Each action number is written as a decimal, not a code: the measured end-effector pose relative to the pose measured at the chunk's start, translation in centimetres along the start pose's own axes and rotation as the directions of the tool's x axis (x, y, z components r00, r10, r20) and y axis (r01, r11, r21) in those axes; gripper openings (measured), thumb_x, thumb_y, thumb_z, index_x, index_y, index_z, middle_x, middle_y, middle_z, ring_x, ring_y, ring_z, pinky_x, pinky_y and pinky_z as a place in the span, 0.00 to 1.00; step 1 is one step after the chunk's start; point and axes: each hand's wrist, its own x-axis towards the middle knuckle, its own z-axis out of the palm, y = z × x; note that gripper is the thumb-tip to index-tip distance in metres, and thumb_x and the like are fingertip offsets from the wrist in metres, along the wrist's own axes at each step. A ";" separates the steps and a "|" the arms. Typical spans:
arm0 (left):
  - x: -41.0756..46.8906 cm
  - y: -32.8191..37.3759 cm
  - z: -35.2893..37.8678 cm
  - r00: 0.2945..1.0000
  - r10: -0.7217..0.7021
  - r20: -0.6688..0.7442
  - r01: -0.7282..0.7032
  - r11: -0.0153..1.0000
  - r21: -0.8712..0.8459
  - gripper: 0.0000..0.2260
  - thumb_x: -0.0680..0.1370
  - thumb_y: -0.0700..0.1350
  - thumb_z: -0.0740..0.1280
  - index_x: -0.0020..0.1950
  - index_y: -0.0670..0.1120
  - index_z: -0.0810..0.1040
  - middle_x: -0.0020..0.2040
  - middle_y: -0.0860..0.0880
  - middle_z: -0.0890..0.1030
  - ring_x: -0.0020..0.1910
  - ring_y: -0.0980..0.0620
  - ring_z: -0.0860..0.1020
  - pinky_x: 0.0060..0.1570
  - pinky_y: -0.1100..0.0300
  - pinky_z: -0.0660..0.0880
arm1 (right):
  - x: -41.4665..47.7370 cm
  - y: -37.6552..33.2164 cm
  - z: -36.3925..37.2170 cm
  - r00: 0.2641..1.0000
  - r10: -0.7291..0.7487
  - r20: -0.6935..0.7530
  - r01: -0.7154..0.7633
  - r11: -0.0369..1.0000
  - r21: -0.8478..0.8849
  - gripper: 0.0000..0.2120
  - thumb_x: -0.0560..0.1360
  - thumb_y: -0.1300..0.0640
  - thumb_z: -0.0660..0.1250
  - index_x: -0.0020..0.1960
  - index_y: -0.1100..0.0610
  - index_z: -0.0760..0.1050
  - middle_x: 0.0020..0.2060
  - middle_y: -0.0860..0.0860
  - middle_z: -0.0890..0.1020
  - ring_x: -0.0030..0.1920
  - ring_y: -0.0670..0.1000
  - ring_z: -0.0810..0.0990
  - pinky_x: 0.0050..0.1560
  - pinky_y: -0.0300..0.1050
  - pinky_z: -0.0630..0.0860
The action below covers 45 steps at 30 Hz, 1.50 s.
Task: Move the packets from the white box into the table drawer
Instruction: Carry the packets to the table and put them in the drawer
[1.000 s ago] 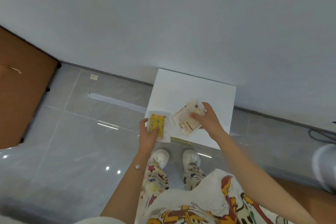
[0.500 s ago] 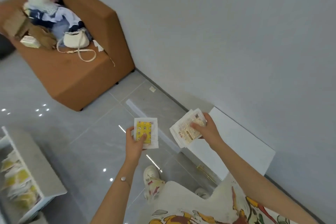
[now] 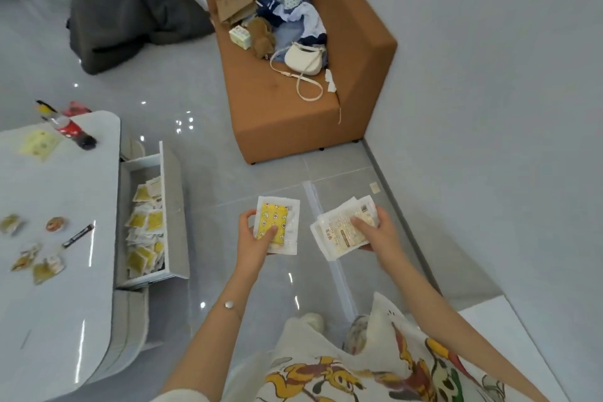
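1. Nearest the camera, at the bottom edge, are the person's cartoon-printed garment [image 3: 359, 375] and pale shoes [image 3: 311, 320] on the grey tiled floor [image 3: 261, 287]. The white box [image 3: 515, 336] shows only as a flat white corner at the lower right, against the wall and behind the right forearm.
2. The left hand [image 3: 257, 240] grips a yellow packet [image 3: 277, 225] in a clear wrapper. The thumb presses on its yellow face and the fingers [image 3: 244, 217] curl round its left edge. The packet is held above the floor, well apart from the drawer.
3. The right hand [image 3: 378, 232] grips a stack of pale packets [image 3: 339, 232]. The thumb lies across the top and the fingers curl round the right edge. The stack is slightly fanned and sits just beside the yellow packet without touching it.
4. To the left, the drawer [image 3: 173, 206] stands pulled open from the white table [image 3: 58, 271]. Many yellow and white packets [image 3: 145, 222] lie heaped inside it.
5. On the table top lie a few loose sachets [image 3: 32, 263], a dark stick [image 3: 78, 235] and a small round item [image 3: 57, 223]. Farther back are a bottle [image 3: 70, 130] on its side and a pale yellow sheet [image 3: 39, 143].
6. Farthest away, a brown sofa [image 3: 293, 114] stands against the wall. It carries a white handbag [image 3: 303, 59], a heap of clothes [image 3: 290, 10] and a cardboard box [image 3: 235, 5]. A dark grey heap [image 3: 130, 6] sits on the floor to its left.
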 end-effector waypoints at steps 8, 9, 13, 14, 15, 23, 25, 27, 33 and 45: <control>5.9 0.4 -2.5 0.980 -0.068 -0.188 0.050 0.994 -0.102 0.20 0.76 0.39 0.69 0.62 0.53 0.64 0.48 0.52 0.80 0.45 0.54 0.81 0.36 0.60 0.80 | 8.0 -4.3 6.1 0.988 0.011 0.156 -0.001 0.998 -0.066 0.13 0.75 0.60 0.70 0.57 0.53 0.72 0.49 0.53 0.84 0.44 0.49 0.85 0.36 0.46 0.82; 6.9 0.6 -2.3 0.974 -0.080 -0.213 0.056 0.991 -0.119 0.20 0.76 0.38 0.69 0.62 0.52 0.64 0.48 0.52 0.80 0.44 0.54 0.81 0.34 0.62 0.80 | 9.3 -5.1 6.5 0.986 0.011 0.166 0.001 0.997 -0.072 0.12 0.75 0.60 0.70 0.56 0.53 0.72 0.49 0.53 0.84 0.44 0.50 0.85 0.36 0.45 0.82; 11.1 2.0 -1.1 0.947 -0.132 -0.292 0.076 0.978 -0.194 0.20 0.76 0.36 0.69 0.61 0.51 0.65 0.49 0.50 0.79 0.44 0.53 0.81 0.33 0.63 0.79 | 14.5 -8.0 8.0 0.977 0.026 0.212 -0.004 0.995 -0.104 0.16 0.75 0.59 0.70 0.61 0.57 0.72 0.52 0.54 0.83 0.47 0.53 0.85 0.36 0.46 0.82; 12.2 2.4 -0.8 0.940 -0.137 -0.311 0.075 0.976 -0.205 0.20 0.76 0.37 0.69 0.62 0.51 0.65 0.50 0.49 0.79 0.45 0.53 0.81 0.33 0.63 0.80 | 15.8 -8.7 8.5 0.973 0.033 0.229 -0.006 0.993 -0.116 0.17 0.75 0.60 0.70 0.62 0.57 0.71 0.52 0.54 0.83 0.47 0.52 0.85 0.36 0.46 0.82; 13.2 2.9 -0.5 0.933 -0.144 -0.329 0.073 0.973 -0.218 0.20 0.76 0.37 0.69 0.62 0.51 0.65 0.50 0.49 0.79 0.45 0.53 0.81 0.34 0.62 0.80 | 17.1 -9.4 9.1 0.967 0.039 0.252 -0.007 0.992 -0.128 0.17 0.75 0.60 0.70 0.62 0.56 0.71 0.52 0.54 0.83 0.47 0.52 0.85 0.36 0.46 0.82; 17.9 4.3 -1.8 0.813 -0.247 -0.528 0.073 0.942 -0.328 0.22 0.76 0.36 0.69 0.66 0.48 0.65 0.52 0.44 0.80 0.46 0.47 0.82 0.34 0.58 0.81 | 25.7 -13.7 17.2 0.878 0.155 0.452 -0.037 0.965 -0.260 0.11 0.76 0.58 0.69 0.57 0.53 0.73 0.52 0.53 0.83 0.49 0.53 0.84 0.41 0.50 0.83; 18.4 4.3 -2.3 0.802 -0.270 -0.533 0.093 0.937 -0.336 0.21 0.76 0.36 0.69 0.64 0.50 0.65 0.51 0.45 0.81 0.45 0.48 0.82 0.34 0.58 0.81 | 26.7 -14.6 19.6 0.852 0.169 0.496 -0.022 0.957 -0.288 0.10 0.76 0.58 0.69 0.56 0.53 0.73 0.51 0.53 0.83 0.49 0.53 0.84 0.41 0.49 0.83; 19.0 4.2 -3.1 0.790 -0.267 -0.551 0.092 0.942 -0.324 0.20 0.77 0.38 0.69 0.63 0.51 0.65 0.50 0.48 0.81 0.45 0.49 0.82 0.35 0.60 0.80 | 27.8 -15.1 22.2 0.825 0.182 0.535 0.000 0.947 -0.322 0.12 0.76 0.58 0.69 0.58 0.55 0.73 0.52 0.53 0.83 0.49 0.52 0.84 0.40 0.49 0.83; 22.1 3.6 -7.0 0.744 -0.247 -0.621 0.074 0.954 -0.290 0.19 0.77 0.39 0.69 0.64 0.49 0.65 0.48 0.57 0.79 0.38 0.64 0.81 0.34 0.66 0.77 | 30.6 -14.9 30.7 0.784 0.248 0.569 0.002 0.916 -0.402 0.15 0.77 0.58 0.68 0.63 0.57 0.72 0.51 0.52 0.83 0.50 0.51 0.83 0.38 0.44 0.81; 29.6 0.7 -22.8 0.632 -0.406 -0.660 0.061 0.875 -0.479 0.20 0.76 0.38 0.69 0.63 0.51 0.66 0.52 0.50 0.80 0.41 0.60 0.82 0.40 0.57 0.80 | 33.4 -15.5 50.2 0.743 0.320 0.588 0.081 0.829 -0.554 0.11 0.77 0.59 0.68 0.59 0.56 0.73 0.53 0.55 0.83 0.51 0.55 0.83 0.36 0.44 0.79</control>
